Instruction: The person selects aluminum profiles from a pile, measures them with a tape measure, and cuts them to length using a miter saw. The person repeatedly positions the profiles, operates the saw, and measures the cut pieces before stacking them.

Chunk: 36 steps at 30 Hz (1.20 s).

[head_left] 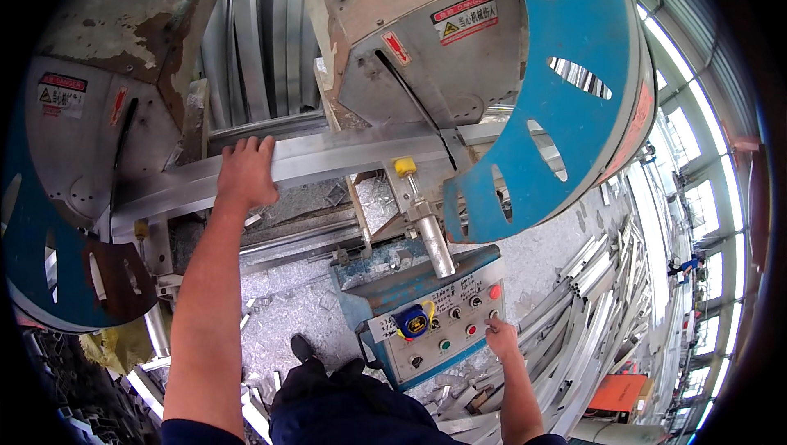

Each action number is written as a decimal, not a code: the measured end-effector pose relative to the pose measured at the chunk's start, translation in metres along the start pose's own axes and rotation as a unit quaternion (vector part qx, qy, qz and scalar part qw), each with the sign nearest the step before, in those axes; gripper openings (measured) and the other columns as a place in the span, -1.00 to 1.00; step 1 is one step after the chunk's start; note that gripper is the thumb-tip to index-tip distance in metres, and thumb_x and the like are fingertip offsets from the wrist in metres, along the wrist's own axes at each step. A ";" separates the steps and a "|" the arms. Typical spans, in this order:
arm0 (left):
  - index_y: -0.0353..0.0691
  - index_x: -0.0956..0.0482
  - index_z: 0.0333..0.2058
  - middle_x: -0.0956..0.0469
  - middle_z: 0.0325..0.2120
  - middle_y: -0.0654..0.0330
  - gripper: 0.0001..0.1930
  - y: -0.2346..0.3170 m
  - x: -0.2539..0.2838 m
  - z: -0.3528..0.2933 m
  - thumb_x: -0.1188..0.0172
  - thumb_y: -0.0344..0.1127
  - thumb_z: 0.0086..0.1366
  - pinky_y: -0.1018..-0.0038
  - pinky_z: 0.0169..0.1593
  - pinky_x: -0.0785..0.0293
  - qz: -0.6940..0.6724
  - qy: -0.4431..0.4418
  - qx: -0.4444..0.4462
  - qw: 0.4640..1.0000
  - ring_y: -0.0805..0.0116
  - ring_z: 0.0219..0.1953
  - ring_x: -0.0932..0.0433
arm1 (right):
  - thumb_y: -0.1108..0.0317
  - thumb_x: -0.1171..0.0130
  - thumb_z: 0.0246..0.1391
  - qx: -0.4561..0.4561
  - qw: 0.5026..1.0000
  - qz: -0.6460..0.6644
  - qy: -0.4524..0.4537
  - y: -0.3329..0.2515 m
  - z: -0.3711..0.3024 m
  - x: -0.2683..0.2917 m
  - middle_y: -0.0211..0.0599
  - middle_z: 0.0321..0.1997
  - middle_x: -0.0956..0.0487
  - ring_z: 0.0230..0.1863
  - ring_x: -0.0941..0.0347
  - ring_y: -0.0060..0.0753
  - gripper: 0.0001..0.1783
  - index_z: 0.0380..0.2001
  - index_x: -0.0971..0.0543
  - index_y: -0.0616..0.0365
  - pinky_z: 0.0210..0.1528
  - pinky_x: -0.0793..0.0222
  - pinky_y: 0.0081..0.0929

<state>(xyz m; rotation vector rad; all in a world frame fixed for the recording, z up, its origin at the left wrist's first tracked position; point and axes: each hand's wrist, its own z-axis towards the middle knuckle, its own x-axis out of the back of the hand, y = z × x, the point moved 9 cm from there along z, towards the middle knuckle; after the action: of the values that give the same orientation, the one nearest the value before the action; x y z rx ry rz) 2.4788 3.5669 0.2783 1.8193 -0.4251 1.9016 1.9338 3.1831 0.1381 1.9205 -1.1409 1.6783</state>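
Observation:
A long aluminium profile (316, 159) lies across a double-headed saw, between its two grey blade housings. My left hand (248, 173) rests on it with the fingers curled over its far edge. A cylinder clamp (426, 228) with a yellow tip (404, 167) points at the profile. At the control panel (410, 353), my right hand (502, 340) points its index finger at a small knob or button, the other fingers curled in; whether it presses cannot be made out. A blue and yellow tape measure (412, 321) lies on the panel.
Large blue slotted blade guards (549, 76) flank the saw heads. Loose profiles (574, 338) lie heaped at the right, near an orange sheet (617, 392). Shiny metal chips (283, 293) cover the floor around my feet. Another person (687, 266) appears at the far right.

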 end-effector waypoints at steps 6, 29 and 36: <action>-0.13 -0.29 0.16 -0.43 -0.02 0.07 -0.09 0.001 0.002 0.000 -0.43 -0.23 -0.29 0.10 0.22 -0.25 -0.004 0.006 -0.005 1.000 0.06 0.13 -0.37 | 0.41 -0.10 -0.14 0.001 1.000 0.010 -0.006 -0.003 -0.001 0.001 0.08 0.04 -0.55 -0.05 -0.55 0.06 -0.64 -0.20 -0.68 0.04 0.07 -0.46 -0.25; -0.13 -0.33 0.15 -0.44 -0.03 0.09 -0.17 -0.001 0.001 -0.003 -0.39 -0.26 -0.23 0.10 0.20 -0.25 -0.021 0.013 -0.003 1.000 0.09 0.13 -0.37 | 0.40 -0.11 -0.09 0.008 0.999 0.032 0.010 -0.006 -0.004 0.003 0.04 -0.18 -0.63 -0.13 -0.58 0.04 -0.67 -0.20 -0.68 0.07 -0.01 -0.47 -0.27; -0.13 -0.37 0.12 -0.45 -0.06 0.10 -0.26 -0.002 0.002 -0.004 -0.31 -0.32 -0.17 0.11 0.20 -0.24 -0.018 0.033 -0.004 0.999 0.12 0.12 -0.38 | 0.39 -0.12 -0.08 0.029 0.998 0.040 0.039 -0.005 -0.005 0.005 0.05 -0.15 -0.62 -0.11 -0.58 0.04 -0.68 -0.20 -0.68 0.06 0.02 -0.45 -0.28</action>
<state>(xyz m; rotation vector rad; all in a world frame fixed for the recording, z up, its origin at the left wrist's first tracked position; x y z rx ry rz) 2.4765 3.5705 0.2795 1.7417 -0.3744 1.9260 1.9344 3.1882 0.1456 1.8481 -1.1648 1.8313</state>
